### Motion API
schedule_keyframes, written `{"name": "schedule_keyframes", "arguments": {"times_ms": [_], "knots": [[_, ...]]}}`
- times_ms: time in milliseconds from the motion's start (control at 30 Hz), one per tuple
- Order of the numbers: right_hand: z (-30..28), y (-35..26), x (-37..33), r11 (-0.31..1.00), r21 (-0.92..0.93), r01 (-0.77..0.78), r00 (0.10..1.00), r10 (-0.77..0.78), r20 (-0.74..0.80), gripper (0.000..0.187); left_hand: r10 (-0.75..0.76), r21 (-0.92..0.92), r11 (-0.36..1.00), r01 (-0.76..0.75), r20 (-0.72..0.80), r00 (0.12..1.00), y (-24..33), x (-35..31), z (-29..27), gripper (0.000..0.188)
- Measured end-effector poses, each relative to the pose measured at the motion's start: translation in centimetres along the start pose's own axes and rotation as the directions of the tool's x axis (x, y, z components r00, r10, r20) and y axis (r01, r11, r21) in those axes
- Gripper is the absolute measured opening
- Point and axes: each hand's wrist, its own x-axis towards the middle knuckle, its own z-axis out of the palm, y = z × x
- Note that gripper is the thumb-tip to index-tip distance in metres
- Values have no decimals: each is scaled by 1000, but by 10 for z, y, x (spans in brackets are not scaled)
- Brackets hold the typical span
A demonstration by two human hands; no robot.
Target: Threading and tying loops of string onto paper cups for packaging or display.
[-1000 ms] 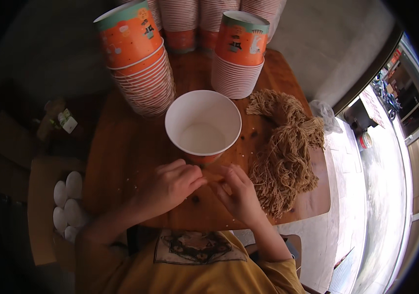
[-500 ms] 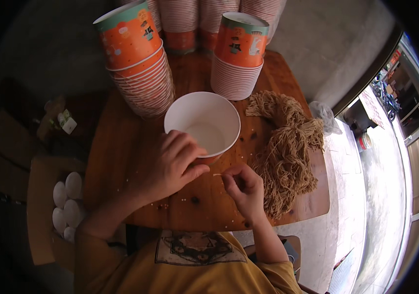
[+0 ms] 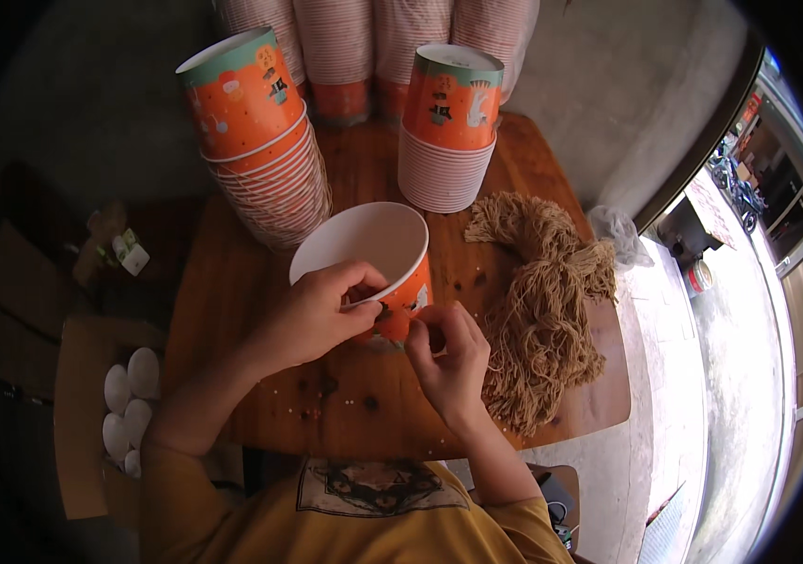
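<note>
A white-lined orange paper bucket (image 3: 360,246) stands tilted on the table in front of me. My left hand (image 3: 326,305) is closed over its near rim, fingers inside and thumb on the outer wall. Close to the bucket's printed right side, my right hand (image 3: 451,357) is pinched, thumb against forefinger. The thin pale strip that showed at those fingertips a moment earlier is too small to make out clearly now. To the right of that hand lies a thick bundle of brown, crinkled strands (image 3: 542,320).
Nested upside-down buckets stand in a left stack (image 3: 256,141) and a right stack (image 3: 450,127). More wrapped stacks (image 3: 334,47) rise behind. A cardboard box (image 3: 80,423) with several white rounded objects (image 3: 135,414) sits at lower left. Crumbs dot the wooden table (image 3: 354,423).
The bucket has turned and tipped so its printed outer side shows. My left hand has taken its rim, and my right hand has moved left, up to the bucket's side.
</note>
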Motion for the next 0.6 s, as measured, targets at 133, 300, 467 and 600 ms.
{"name": "schedule_keyframes", "arguments": {"times_ms": [133,300,467,600], "knots": [[4,-9,10,988,95,-122,991,116,68,7,-17,-39,999,18,32,999,-2,-2,-6,19],[9,-10,14,969,131,-209,975,197,101,12,5,-169,986,2,44,999,2,-4,-4,24],[11,-11,16,963,147,-224,972,210,106,12,16,-181,983,-6,57,998,1,-4,-6,30],[11,-13,17,970,100,-223,971,212,106,13,22,-168,986,-13,52,998,0,-4,-5,33]]}}
